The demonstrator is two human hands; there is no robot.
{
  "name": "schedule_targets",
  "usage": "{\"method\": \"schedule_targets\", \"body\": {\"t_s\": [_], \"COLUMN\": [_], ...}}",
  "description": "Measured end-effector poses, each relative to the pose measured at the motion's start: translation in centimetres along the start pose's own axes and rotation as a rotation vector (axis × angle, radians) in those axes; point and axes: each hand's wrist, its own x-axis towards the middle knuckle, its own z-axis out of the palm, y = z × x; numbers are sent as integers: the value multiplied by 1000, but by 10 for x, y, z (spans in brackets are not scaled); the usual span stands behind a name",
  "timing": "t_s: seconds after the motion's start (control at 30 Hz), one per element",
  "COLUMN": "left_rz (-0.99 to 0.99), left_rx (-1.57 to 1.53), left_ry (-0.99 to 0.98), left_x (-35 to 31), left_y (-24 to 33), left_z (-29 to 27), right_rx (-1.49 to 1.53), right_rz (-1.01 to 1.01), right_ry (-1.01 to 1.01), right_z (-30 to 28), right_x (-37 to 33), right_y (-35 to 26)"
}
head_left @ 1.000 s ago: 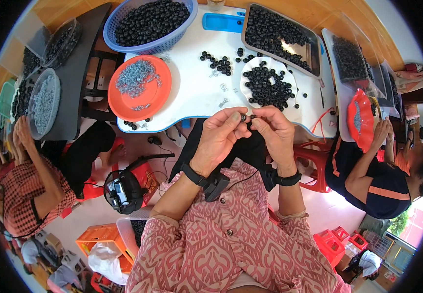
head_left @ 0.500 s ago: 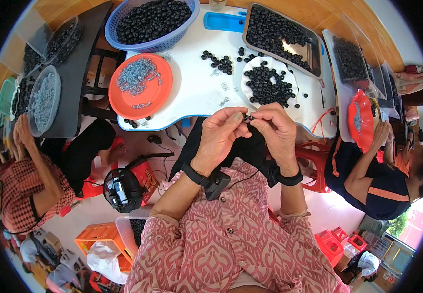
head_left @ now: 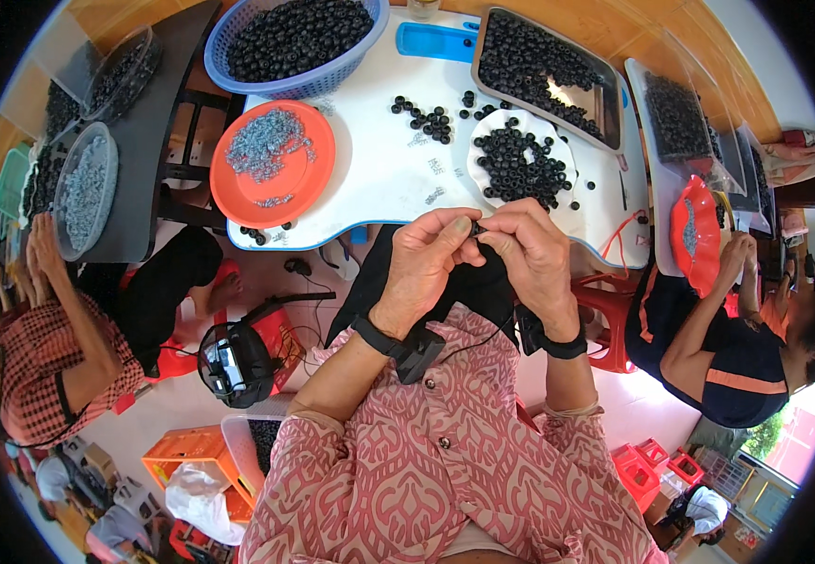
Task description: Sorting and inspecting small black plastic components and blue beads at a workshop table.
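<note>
At the near edge of the table, my left hand (head_left: 431, 258) pinches a small black rounded piece (head_left: 477, 228) between thumb and fingers. My right hand (head_left: 532, 249) meets it from the other side, its thumb and forefinger closed on the same piece. The fingertips hide most of it, so its details cannot be made out. Just beyond my hands stands a white scalloped plate (head_left: 476, 167) heaped with black round pieces (head_left: 520, 160). To the left lies an orange-red plate (head_left: 309, 195) with small clear-grey parts (head_left: 266, 146) on it.
A blue basket (head_left: 285, 91) of black pieces stands at the far left of the white table (head_left: 370, 179), and a metal tray (head_left: 569, 94) of them at the far right. Co-workers sit on both sides. A black headset (head_left: 236, 371) is at lower left, a red stool (head_left: 610, 315) at right.
My right hand has shifted slightly and its wrist turned a little outward to the right. The black piece is now more covered by the fingertips.
</note>
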Motion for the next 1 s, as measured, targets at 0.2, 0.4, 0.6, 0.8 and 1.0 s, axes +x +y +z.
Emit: {"method": "schedule_targets", "body": {"t_s": [0.2, 0.4, 0.6, 0.8, 1.0], "left_rz": [-3, 34, 10, 17, 22], "left_rx": [40, 251, 58, 22, 44], "left_ry": [7, 14, -8, 14, 17], "left_x": [-2, -5, -5, -6, -8], "left_y": [2, 5, 4, 2, 4], "left_z": [3, 5, 3, 4, 4], "right_rx": [-98, -136, -92, 0, 217], "right_rz": [-59, -71, 40, 81, 159], "right_ry": [-19, -56, 48, 126, 159], "right_z": [-1, -3, 4, 17, 21], "right_x": [2, 4, -6, -16, -21], "right_y": [-4, -9, -13, -11, 1]}}
